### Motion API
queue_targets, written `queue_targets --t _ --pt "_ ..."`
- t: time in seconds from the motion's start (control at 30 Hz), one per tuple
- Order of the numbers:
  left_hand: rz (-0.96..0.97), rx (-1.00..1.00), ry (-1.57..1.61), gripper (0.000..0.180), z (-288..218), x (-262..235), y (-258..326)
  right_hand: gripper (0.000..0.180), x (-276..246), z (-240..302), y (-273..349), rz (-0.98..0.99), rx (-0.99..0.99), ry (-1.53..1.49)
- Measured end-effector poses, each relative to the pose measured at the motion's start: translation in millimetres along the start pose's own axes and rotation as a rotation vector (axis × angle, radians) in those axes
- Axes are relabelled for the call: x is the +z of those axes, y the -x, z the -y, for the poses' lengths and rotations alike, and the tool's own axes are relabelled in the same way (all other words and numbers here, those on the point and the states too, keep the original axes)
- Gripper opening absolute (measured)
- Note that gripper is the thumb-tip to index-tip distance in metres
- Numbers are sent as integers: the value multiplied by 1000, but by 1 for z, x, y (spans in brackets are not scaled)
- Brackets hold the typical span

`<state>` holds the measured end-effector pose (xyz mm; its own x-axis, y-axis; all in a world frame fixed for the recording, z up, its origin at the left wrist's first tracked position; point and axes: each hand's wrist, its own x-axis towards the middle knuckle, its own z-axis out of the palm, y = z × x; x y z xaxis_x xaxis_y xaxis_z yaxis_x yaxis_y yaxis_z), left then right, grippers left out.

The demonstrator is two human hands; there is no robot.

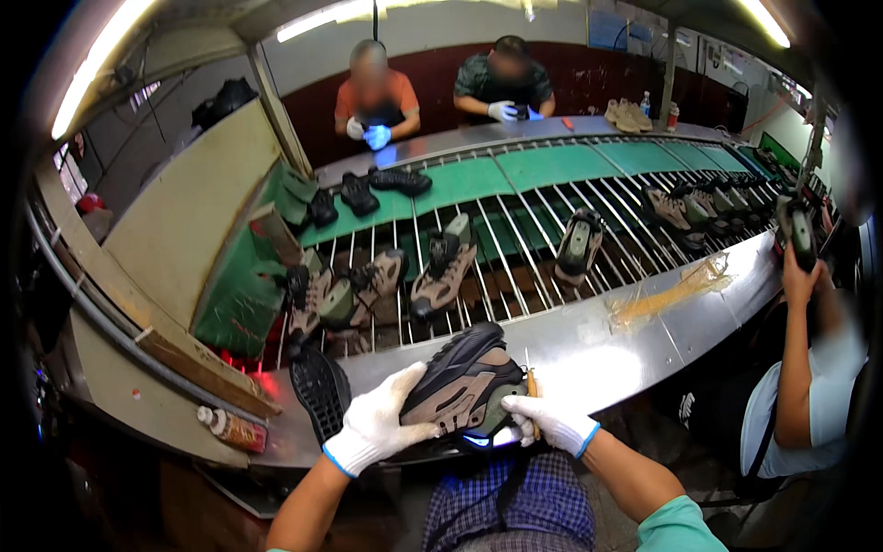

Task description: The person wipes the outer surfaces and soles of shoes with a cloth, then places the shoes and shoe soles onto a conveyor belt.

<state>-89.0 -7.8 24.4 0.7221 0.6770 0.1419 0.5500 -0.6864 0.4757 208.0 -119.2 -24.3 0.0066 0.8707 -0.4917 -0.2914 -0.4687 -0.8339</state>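
A: State the layout from the left.
B: A black treaded sole [320, 391] stands at the near edge of the metal worktop [287, 416]. Just beside it, the left hand [382, 419] grips the lower-left end of the taupe-and-black shoe [464, 385].
A: Shoe position and axis?
B: Between the hands, over the worktop's near edge. It is tipped sideways, long axis running from lower left to upper right, dark outsole facing away from the wearer.
A: Right side?
B: The right hand [552, 419] is closed on an orange-handled tool [532, 388], handle roughly upright, close beside the shoe's olive part. Contact there cannot be determined.
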Motion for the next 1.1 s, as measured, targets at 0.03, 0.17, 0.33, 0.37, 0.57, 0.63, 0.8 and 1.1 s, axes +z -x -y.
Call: queue_targets --t 0.03,0.17,0.33,0.37,0.57,0.63,0.8,1.1 --pt "-41 -7 15 104 3 -3 0 26 7 10 2 -45 -71 -15" --pt "-210 -1 250 124 -1 -17 -7 47 40 96 29 -129 -440 227" --pt "-455 188 1020 113 1 -59 -41 58 64 140 30 -164 -708 777" --pt "-403 238 1032 97 -1 -64 -65 59 58 143 29 -176 -711 807" --pt "-212 140 1129 80 9 -74 -78 63 60 139 17 -57 -822 839" --pt "-264 128 965 78 4 -79 -71 64 57 140 9 -8 -797 797" --pt "-392 79 748 67 7 -82 -51 60 73 135 2 5 -945 921" --pt "-464 -8 807 42 6 -89 -22 40 113 126 35 80 -1008 1106"
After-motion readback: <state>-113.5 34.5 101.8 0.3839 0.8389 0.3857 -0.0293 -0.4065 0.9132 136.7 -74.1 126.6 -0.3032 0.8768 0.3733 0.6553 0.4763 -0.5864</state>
